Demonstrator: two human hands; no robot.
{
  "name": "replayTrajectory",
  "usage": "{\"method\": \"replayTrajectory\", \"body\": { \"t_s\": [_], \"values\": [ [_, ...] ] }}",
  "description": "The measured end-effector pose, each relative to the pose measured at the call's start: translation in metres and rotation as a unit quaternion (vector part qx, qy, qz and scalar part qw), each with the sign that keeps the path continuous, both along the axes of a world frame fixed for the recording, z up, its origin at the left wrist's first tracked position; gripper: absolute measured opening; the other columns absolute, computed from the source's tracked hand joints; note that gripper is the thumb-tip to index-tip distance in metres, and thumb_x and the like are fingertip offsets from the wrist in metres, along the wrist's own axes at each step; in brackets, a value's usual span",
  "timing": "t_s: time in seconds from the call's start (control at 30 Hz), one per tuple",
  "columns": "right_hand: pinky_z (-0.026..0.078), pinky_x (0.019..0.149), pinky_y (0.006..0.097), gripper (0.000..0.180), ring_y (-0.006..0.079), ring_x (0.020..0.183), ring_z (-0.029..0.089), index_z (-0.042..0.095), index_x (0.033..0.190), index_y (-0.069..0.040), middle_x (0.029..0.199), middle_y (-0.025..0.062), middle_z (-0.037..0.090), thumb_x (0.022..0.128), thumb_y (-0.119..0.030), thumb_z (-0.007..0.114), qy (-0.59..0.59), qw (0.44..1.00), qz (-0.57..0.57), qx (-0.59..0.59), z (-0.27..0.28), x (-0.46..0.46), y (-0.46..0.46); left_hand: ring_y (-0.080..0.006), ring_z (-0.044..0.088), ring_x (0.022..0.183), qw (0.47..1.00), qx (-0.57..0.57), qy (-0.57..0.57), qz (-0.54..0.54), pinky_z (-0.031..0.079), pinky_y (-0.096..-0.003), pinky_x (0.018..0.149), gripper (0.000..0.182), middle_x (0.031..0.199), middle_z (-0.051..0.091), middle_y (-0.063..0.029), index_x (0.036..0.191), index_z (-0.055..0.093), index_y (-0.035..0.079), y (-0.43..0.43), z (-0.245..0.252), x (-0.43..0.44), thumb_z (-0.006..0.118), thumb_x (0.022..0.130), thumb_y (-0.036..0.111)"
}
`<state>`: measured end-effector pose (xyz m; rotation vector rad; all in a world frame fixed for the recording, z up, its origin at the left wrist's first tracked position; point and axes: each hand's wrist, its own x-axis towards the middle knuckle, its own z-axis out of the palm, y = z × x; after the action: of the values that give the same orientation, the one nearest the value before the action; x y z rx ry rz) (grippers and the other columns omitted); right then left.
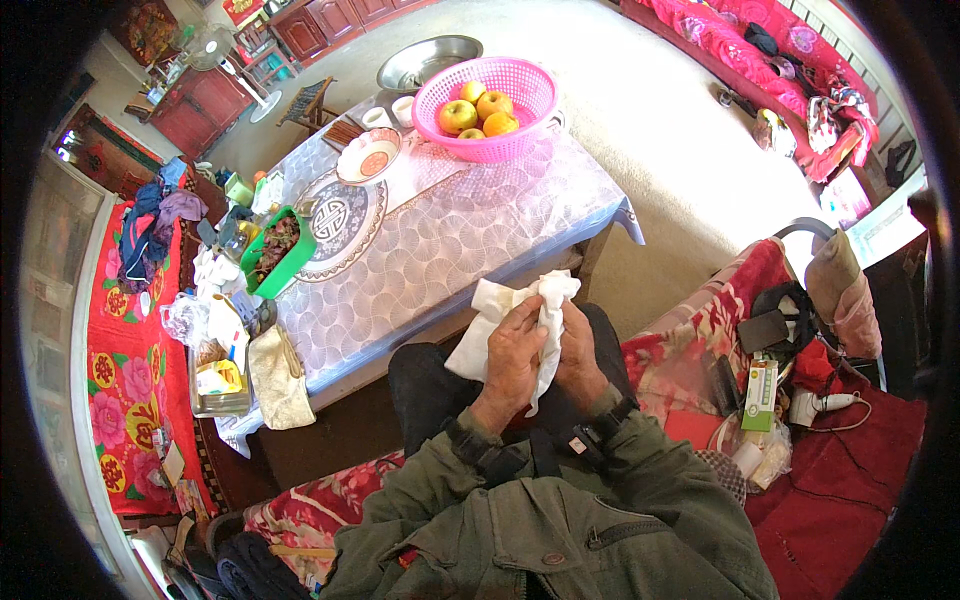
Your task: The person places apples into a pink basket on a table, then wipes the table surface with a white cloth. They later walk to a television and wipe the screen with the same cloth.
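Observation:
A crumpled white cloth or tissue [480, 337] is held between both hands above my lap, close to the table's near edge. My left hand [514, 352] grips it from the left, fingers bent over its middle. On the right side, my right hand [579, 349] holds the bunched part, its fingers partly hidden by the cloth. Beyond the hands lies the patterned tablecloth [420, 262]. A pink plastic basket [536, 94] with several apples [458, 117] stands at the table's far end, beside a patterned bowl [369, 156] and two white cups [376, 118].
A green plastic container [304, 251] of dried-looking matter stands on the table's left, near a folded beige cloth [279, 379]. A metal basin [431, 56] is behind the basket. On the red-covered seat to the right lie a white hair dryer [821, 405] and a green-white box [760, 396].

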<state>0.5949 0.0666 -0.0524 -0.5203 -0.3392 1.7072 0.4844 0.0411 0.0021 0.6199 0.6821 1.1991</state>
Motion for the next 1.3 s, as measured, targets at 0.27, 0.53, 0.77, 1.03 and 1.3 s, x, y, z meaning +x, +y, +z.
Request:
{"method": "replayTrajectory", "body": {
  "t_s": [0.27,0.53,0.77,1.03,1.3],
  "values": [
    [0.056,0.085,0.0318,0.030,0.0159,0.099,0.068,0.060,0.131,0.001,0.115,0.0082,0.070,0.107,-0.014,0.051,-0.171,0.984,-0.055,0.004,0.022,0.015,0.006,-0.0209,0.064,0.117,0.933,0.167,0.306,0.085,0.051,-0.0357,0.104,0.048,0.138,0.060,-0.0130,0.144,0.056,-0.002,0.010,0.006,-0.047,0.066,0.097,0.005],
    [0.051,0.061,0.0439,0.017,0.0431,0.070,0.066,0.061,0.100,-0.002,0.077,0.0259,0.065,0.102,-0.018,0.058,-0.620,0.747,-0.061,0.231,0.043,-0.020,-0.004,-0.0155,0.062,0.107,0.994,0.012,0.098,0.041,0.054,-0.0328,0.095,0.049,0.121,0.064,-0.0070,0.141,0.057,0.000,0.022,-0.007,-0.014,0.061,0.108,0.035],
    [0.049,0.060,0.0436,0.011,0.0346,0.066,0.065,0.061,0.096,-0.002,0.075,0.0212,0.061,0.100,-0.012,0.060,-0.523,0.807,-0.099,0.256,0.044,-0.025,-0.002,-0.0141,0.064,0.103,0.990,0.053,0.089,0.093,0.056,-0.0309,0.091,0.042,0.116,0.066,-0.0065,0.134,0.061,-0.001,0.017,-0.003,-0.007,0.058,0.109,0.033],
    [0.051,0.099,0.0407,0.048,0.0320,0.115,0.065,0.056,0.140,0.002,0.126,0.0241,0.065,0.097,-0.017,0.065,-0.487,0.836,0.074,0.242,0.076,-0.013,-0.007,-0.0244,0.069,0.104,0.992,-0.022,0.036,0.116,0.058,-0.0395,0.092,0.046,0.119,0.068,-0.0137,0.131,0.058,-0.002,0.040,0.004,-0.042,0.052,0.110,0.038],
    [0.050,0.105,0.0460,0.053,0.0443,0.127,0.059,0.057,0.143,-0.002,0.142,0.0270,0.058,0.097,-0.023,0.072,-0.621,0.685,0.004,0.382,0.093,-0.017,-0.024,-0.0309,0.069,0.106,0.990,0.000,-0.086,0.110,0.058,-0.0443,0.093,0.059,0.120,0.066,-0.0177,0.139,0.051,-0.002,0.053,0.011,-0.058,0.042,0.111,0.050]
  ]
}}
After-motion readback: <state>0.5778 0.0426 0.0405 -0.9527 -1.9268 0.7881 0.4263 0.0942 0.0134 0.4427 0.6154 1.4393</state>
